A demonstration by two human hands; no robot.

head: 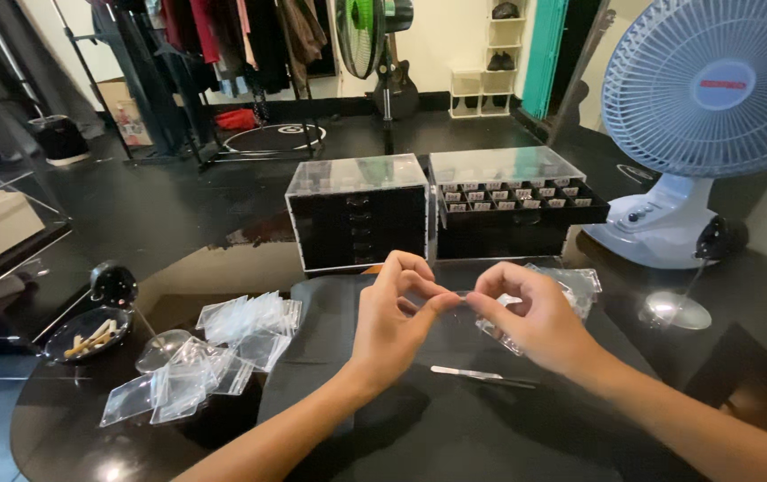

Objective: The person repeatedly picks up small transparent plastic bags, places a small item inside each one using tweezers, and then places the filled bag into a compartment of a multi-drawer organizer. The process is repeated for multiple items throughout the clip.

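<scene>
My left hand (397, 321) and my right hand (530, 317) are raised together above a dark mat (330, 321) on the black table. Both pinch the top edge of a small clear plastic zip bag (464, 308), thumb and forefinger of each hand on it. Whether anything is inside the bag cannot be told. Metal tweezers (481, 376) lie on the mat just below my right hand. A pile of several empty clear bags (214, 353) lies to the left of my left hand.
Two clear-topped black drawer boxes stand behind the mat: one closed (356, 214), one (513, 201) with a drawer of small compartments pulled out. A pale blue desk fan (709, 116) stands at right. A small dark dish (89, 335) sits far left. More bags (580, 286) lie right.
</scene>
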